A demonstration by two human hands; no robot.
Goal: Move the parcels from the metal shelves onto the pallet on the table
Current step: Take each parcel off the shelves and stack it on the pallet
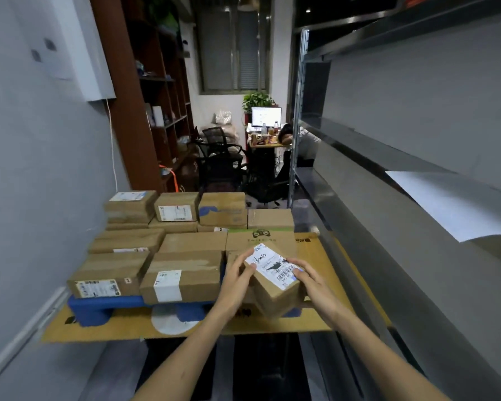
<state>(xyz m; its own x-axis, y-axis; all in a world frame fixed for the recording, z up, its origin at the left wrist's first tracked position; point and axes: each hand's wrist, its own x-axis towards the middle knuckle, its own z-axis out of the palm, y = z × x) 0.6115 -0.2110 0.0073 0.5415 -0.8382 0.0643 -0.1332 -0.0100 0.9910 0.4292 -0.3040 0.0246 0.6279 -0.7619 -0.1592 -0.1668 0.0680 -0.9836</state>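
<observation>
A small brown parcel (pixel 275 290) was held over the near right corner of the blue pallet (pixel 99 306). Its long axis ran away from the person, with the far end angled a little to the left. Its white barcode label (pixel 272 266) faced up and tipped toward the camera. The left hand (pixel 237 282) gripped the parcel's left side with curled fingers, and the right hand (pixel 310 282) clasped the right side, thumb on the label's edge.

Stacked parcels (pixel 182 282) filled the rest of the pallet up to its left and front edges, with a box bearing a green logo (pixel 261 235) just behind the held one. To the right, a bare strip of the flattened cardboard sheet (pixel 324 256) under the pallet lay between the pallet and the metal shelves (pixel 388 157), which held a white sheet (pixel 451 204).

A grey wall (pixel 26 169) closed the left side. Beyond stood a wooden bookcase (pixel 156 96), black office chairs (pixel 220 151) and a lit monitor (pixel 266 117).
</observation>
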